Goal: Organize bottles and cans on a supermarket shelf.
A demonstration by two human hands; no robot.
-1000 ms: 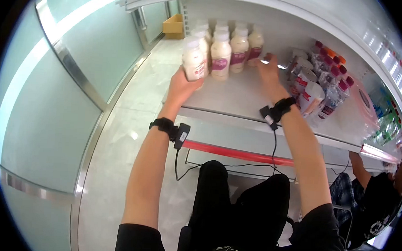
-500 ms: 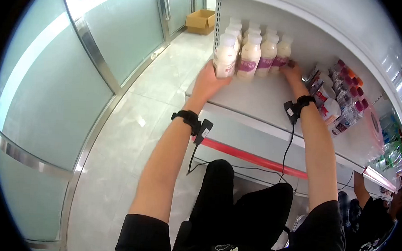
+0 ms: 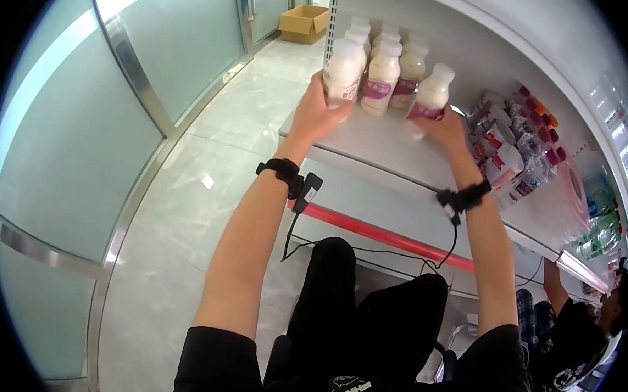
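Note:
My left hand [image 3: 314, 116] is wrapped round a white-capped yogurt drink bottle [image 3: 342, 73] at the front left of the shelf [image 3: 384, 146]. Its pale label looks blurred. In my right hand [image 3: 445, 130] is a second yogurt drink bottle [image 3: 434, 90] with a purple label, tilted and gripped low down, apart from the group. Between the hands stands an upright purple-labelled bottle [image 3: 382, 79], with another bottle [image 3: 409, 73] just behind it to the right. Several more white-capped bottles are partly hidden at the back. Both my wrists wear black straps with small cabled boxes.
To the right on the shelf are wrapped rolls [image 3: 504, 163] and several clear bottles with red caps [image 3: 535, 172]. A pink container [image 3: 573, 202] lies beyond them. An open cardboard box [image 3: 303, 26] sits on the floor. Another person [image 3: 580, 338] is at the far right.
My right hand has drawn the purple-labelled bottle forward, out of the row and into a tilt. The left hand keeps its hold on its bottle. The view has shifted slightly.

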